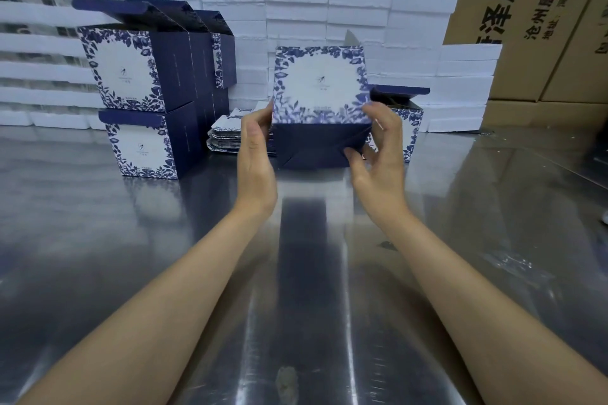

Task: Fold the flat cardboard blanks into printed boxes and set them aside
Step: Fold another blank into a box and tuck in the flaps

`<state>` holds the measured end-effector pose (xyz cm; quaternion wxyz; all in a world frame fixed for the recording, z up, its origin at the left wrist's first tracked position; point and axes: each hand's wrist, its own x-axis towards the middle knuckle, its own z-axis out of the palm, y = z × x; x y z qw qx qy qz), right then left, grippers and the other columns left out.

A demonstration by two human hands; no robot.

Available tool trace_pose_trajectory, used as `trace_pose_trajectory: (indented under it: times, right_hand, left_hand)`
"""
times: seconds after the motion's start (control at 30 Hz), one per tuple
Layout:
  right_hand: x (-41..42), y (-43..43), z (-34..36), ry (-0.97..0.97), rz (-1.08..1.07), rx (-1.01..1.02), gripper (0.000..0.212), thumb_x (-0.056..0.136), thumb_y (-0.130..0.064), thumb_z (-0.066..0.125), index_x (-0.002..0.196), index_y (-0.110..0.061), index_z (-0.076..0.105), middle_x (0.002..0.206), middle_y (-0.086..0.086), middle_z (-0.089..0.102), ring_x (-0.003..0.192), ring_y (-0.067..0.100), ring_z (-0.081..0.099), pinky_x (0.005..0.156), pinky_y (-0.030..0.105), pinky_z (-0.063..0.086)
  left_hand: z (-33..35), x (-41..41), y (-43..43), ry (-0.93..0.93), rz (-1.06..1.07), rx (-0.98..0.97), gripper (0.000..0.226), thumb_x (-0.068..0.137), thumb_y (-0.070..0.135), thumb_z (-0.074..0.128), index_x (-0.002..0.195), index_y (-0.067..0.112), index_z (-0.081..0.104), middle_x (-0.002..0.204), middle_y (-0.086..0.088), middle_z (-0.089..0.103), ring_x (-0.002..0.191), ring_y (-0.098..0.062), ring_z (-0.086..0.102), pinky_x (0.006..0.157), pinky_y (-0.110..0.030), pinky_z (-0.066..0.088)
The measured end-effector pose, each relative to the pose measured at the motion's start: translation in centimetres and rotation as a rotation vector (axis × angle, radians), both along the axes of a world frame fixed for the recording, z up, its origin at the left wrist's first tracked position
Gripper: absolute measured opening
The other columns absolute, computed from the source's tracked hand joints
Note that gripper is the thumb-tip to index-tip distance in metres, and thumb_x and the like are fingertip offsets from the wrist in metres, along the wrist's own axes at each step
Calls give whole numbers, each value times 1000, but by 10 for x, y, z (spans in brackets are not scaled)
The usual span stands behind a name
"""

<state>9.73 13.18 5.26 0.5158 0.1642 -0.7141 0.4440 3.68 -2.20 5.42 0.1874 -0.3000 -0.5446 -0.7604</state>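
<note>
I hold a blue-and-white floral printed box (320,85) in the air above the steel table, tilted so its dark blue bottom flaps (312,146) face me. My left hand (255,145) grips its left side. My right hand (378,145) holds the right side, thumb pressing on the bottom flaps. A pile of flat printed blanks (227,135) lies on the table behind the box. Folded boxes (138,76) with raised lids stand stacked at the left, and another folded box (406,123) sits behind my right hand.
The shiny steel table (296,273) stretches toward me. White foam trays (296,3) are stacked in rows along the back. Brown cartons (526,10) with printed characters stand at the rear right.
</note>
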Motion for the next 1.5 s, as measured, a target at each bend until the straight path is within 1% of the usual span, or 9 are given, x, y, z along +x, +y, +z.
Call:
trace_pose_trajectory:
  times: [0.17,0.33,0.43,0.57,0.63,0.83,1.07,1.33,1.5]
  right_hand:
    - [-7,15,-29,-319,-200,245,38,72,27,42,88,1,64,119,12,47,111,21,48,87,16,37]
    - [-12,25,-42,-597,-235,98,36,74,23,38,81,0,65,107,3,45,101,12,46,81,5,31]
    - [-13,22,-39,-527,-291,-31,34,78,17,43,82,-11,61,98,2,48,85,4,48,77,4,36]
    - [-16,25,-39,-593,-233,-111,52,86,6,50,136,-9,45,135,8,49,121,15,48,106,28,38]
    - [-16,26,-39,-608,-132,-197,61,91,1,51,147,-13,32,135,3,51,118,4,50,100,11,35]
    - [-9,18,-34,-472,-96,-80,57,96,-17,55,147,-29,32,105,-5,48,78,-1,49,76,9,43]
    - [2,7,-13,-217,-154,214,36,93,-22,50,125,-7,56,140,3,48,136,19,38,114,34,28]
    - [2,5,-10,-162,-201,265,38,99,-28,35,105,-5,64,106,-3,56,107,16,46,97,27,34]
    - [7,2,7,-22,-150,91,37,97,-21,35,88,-10,70,74,-11,55,87,18,50,78,27,40]
  left_hand:
    - [-20,-19,-3,-283,24,-101,47,95,60,26,86,23,53,116,-6,64,106,-22,58,104,-47,43]
    - [-48,-46,-8,-522,185,-345,23,102,41,35,103,25,51,112,0,60,105,-29,59,97,-49,48]
    - [-48,-49,-6,-455,170,-430,35,100,28,48,133,18,42,128,3,52,124,-30,51,107,-45,40]
    - [-47,-43,-5,-391,125,-499,57,100,26,50,150,18,24,154,2,34,138,-14,37,111,-30,29]
    - [-43,-38,-5,-338,84,-448,51,102,26,45,150,20,27,152,6,37,133,-6,38,105,-22,28]
    - [-29,-20,-5,-241,134,-359,55,101,47,38,152,34,21,147,14,34,120,9,32,99,-16,23]
    - [-14,-17,-11,235,166,-504,42,101,35,37,137,19,51,141,8,47,140,-6,31,115,-23,23]
    - [-4,-11,-11,462,410,-531,47,101,28,26,104,7,67,84,4,60,93,-16,47,84,-10,31]
    - [9,1,-15,393,269,-225,35,100,25,34,93,14,67,54,9,52,54,-14,53,59,-29,45]
